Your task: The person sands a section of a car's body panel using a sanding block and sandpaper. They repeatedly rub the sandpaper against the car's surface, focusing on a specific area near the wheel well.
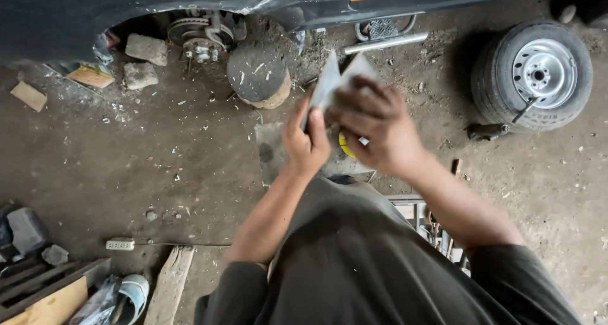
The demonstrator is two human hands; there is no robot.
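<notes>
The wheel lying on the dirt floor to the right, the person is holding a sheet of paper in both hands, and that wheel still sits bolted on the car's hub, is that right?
Not quite. The head view shows the wheel off the car, lying flat on the dirt floor to the right; the car's hub is bare. The rest holds: left hand and right hand hold the sheet of paper.

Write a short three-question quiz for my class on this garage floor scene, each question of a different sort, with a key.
1. True or false: both hands grip the grey sheet of paper.
2. Multiple choice: the loose wheel lies (A) on the dirt floor to the person's right, (B) mounted on the car, (C) in the person's lap.
3. Fill in: beneath the bare wheel hub stands a round wooden ____.

Key
1. True: the left hand and right hand both pinch it.
2. A.
3. Block, beside two stones.
</notes>
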